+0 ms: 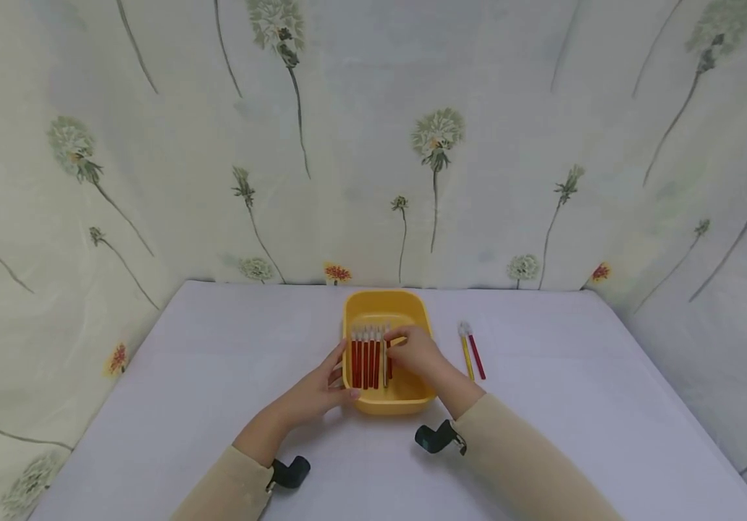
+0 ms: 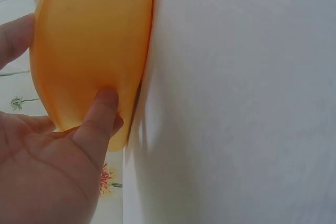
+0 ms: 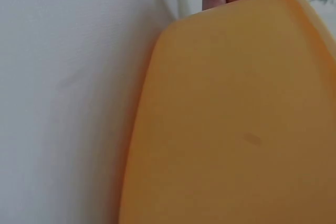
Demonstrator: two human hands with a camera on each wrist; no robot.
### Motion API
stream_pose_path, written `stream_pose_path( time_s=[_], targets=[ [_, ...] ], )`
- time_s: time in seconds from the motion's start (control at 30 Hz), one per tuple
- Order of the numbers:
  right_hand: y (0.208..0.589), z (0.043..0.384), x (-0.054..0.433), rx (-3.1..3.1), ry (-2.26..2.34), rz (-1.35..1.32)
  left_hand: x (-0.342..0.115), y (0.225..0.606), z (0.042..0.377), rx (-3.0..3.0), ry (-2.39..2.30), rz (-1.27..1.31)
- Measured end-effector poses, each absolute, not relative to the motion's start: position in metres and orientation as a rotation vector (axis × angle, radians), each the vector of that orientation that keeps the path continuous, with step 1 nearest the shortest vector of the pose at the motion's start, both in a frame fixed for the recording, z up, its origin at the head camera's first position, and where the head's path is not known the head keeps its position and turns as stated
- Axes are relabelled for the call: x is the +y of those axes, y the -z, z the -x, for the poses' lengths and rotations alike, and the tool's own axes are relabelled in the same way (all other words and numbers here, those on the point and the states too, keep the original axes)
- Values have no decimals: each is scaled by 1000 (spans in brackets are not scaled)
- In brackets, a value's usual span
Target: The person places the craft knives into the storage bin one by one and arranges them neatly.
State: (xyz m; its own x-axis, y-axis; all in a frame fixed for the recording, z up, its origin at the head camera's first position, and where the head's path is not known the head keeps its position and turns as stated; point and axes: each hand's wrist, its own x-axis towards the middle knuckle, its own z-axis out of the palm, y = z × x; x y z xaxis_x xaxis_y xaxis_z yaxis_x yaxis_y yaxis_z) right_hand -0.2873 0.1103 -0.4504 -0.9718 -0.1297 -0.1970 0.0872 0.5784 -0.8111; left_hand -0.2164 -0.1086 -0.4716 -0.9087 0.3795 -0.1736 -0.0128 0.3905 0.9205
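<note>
A yellow plastic basin (image 1: 406, 407) stands on the table, with several slim red-handled paintbrushes (image 1: 365, 365) side by side in its left half, their pale tips pointing away from me. My left hand (image 1: 315, 391) grips the basin's near left side. In the left wrist view, its thumb is at the rim and its fingers (image 2: 100, 114) lie against the outer wall. My right hand (image 1: 418, 351) reaches over the right rim and pinches a paintbrush at the right end of the row, near the tip. The right wrist view has mostly the basin's outer wall (image 3: 226, 114), which hides that hand's fingers.
To the right of the basin, a yellow-handled brush (image 1: 467, 354) and a red-handled brush (image 1: 477, 354) lie on the white tablecloth (image 1: 556, 405). Behind the table hangs a flower-patterned curtain (image 1: 354, 145). Both wrists wear a black camera mount.
</note>
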Motion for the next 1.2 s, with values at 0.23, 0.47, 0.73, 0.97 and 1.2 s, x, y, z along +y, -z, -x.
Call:
stream_pose_path(
  time_s=[0.23,0.47,0.73,0.97,1.2],
  targets=[
    [454,288,107,2606,1320,54,-109,471,216,2314,-1534,-336],
    [459,289,108,2647,1263,69,-108,472,216,2304,-1543,-339],
    [462,290,108,2653,1260,77,-108,476,216,2295,-1551,-348],
    [464,290,109,2651,1264,51,-106,479,217,2305,-1546,-364],
    [463,290,107,2654,1247,51,-107,481,216,2321,-1535,-359]
  ],
)
